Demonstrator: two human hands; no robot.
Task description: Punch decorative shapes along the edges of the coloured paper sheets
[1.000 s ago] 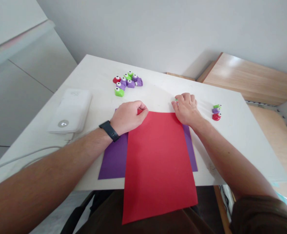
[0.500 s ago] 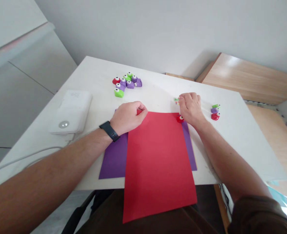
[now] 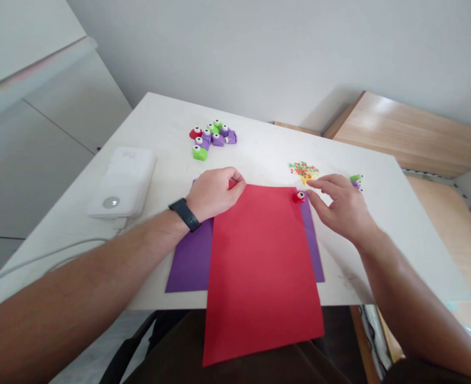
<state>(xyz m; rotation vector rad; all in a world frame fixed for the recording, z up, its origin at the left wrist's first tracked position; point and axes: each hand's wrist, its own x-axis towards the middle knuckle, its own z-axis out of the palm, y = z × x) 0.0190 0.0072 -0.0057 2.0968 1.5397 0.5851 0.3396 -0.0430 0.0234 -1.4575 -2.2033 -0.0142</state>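
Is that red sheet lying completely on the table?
No, the lower part of the red sheet sticks out past the near edge of the white table.

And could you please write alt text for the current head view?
The left hand pinches a red sheet over a purple sheet; the open right hand is beside a red gadget at the red sheet's far-right corner. Colourful bits lie beyond.

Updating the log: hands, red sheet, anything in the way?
Left hand pinches red sheet at top-left corner. Right hand open, beside red punch. Possibly in the way: punch at right corner, confetti beyond.
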